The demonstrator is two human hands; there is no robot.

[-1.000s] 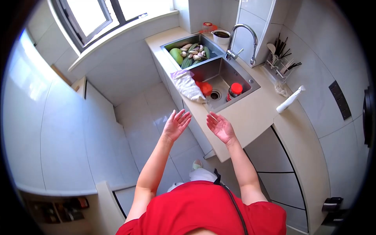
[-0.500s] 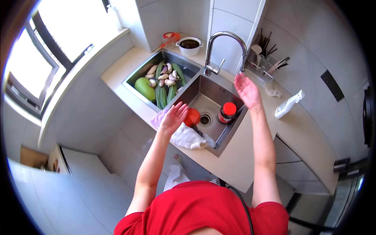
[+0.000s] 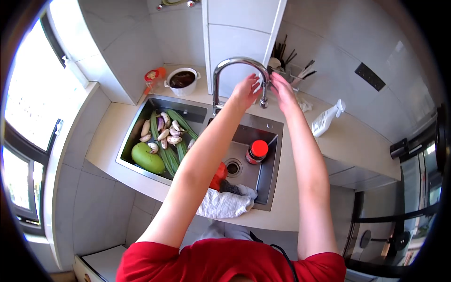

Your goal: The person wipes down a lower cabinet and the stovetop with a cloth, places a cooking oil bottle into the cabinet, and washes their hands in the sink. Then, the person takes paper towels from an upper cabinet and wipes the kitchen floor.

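While both arms reach forward over the sink [image 3: 276, 164], the left hand [image 3: 245, 92] and the right hand [image 3: 283, 94] are raised at its far side, with the spout of the faucet [image 3: 239, 61] between them. The hands are apart and empty; the left fingers are slightly bent, and the right ones are extended toward the far left. Whether any finger touches the metal, I cannot tell. The faucet stands at the far rim, its curved neck going to the right, and a red-lidded jar [image 3: 257, 151] stands in the right basin [image 3: 244, 174]. The left forearm [image 3: 206, 141] covers part of the divider and of the vegetables [image 3: 164, 134]. It hides also part of a red bundle [image 3: 219, 175] and a white cloth [image 3: 223, 204], so their full shapes are hard to make out. The red sleeves [image 3: 150, 261] are cut off at the near edge.
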